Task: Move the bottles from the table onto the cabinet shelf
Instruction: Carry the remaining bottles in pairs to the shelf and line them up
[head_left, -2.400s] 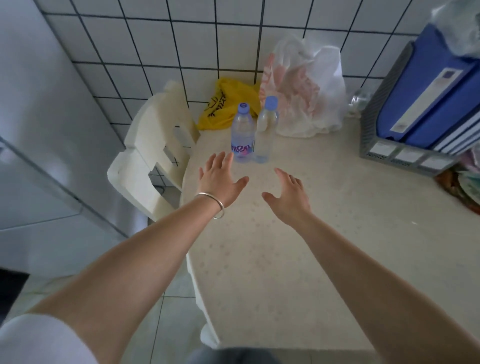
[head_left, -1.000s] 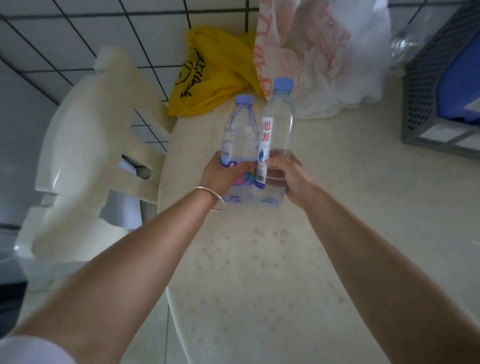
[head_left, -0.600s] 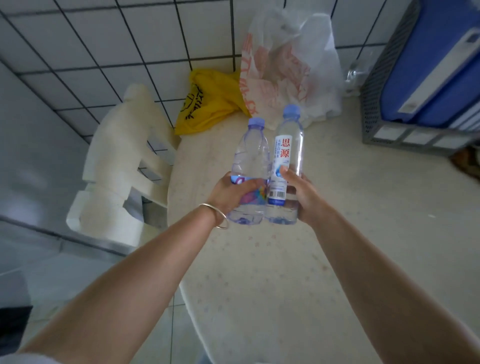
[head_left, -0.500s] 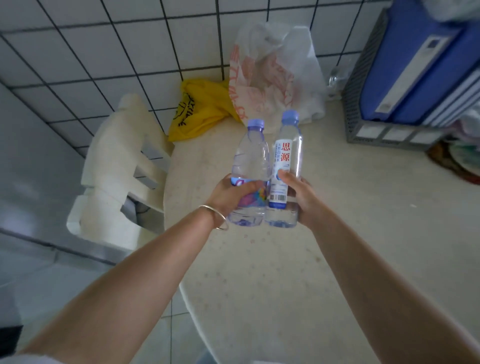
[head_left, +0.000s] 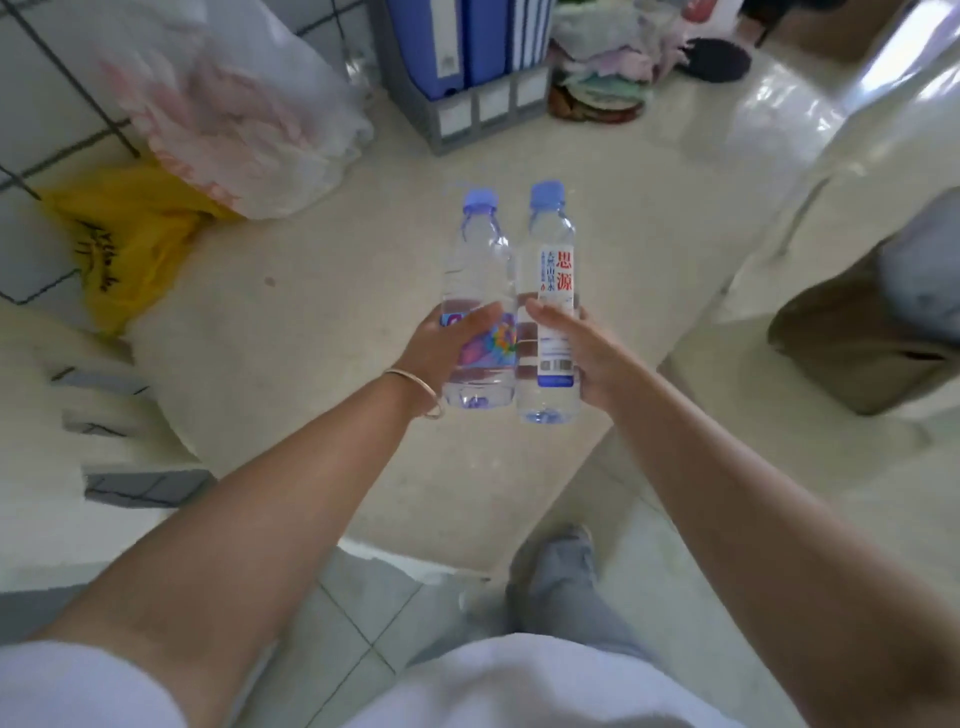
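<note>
Left hand (head_left: 439, 351) wrapped around colourful-label bottle (head_left: 480, 306); right hand (head_left: 584, 353) gripping white-label bottle (head_left: 549, 306). Both upright, touching side by side, lifted above cream table (head_left: 322, 291). Beyond hands: white bag (head_left: 249, 119), yellow bag (head_left: 124, 234), grey file rack (head_left: 457, 111). Below: tiled floor (head_left: 358, 618).

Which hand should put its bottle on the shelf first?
Neither clearly: no shelf shows. The left hand holds the colourful-label bottle, the right hand holds the white-label bottle, both upright, side by side, lifted off the table. Whichever side the cabinet is on goes first.
</note>
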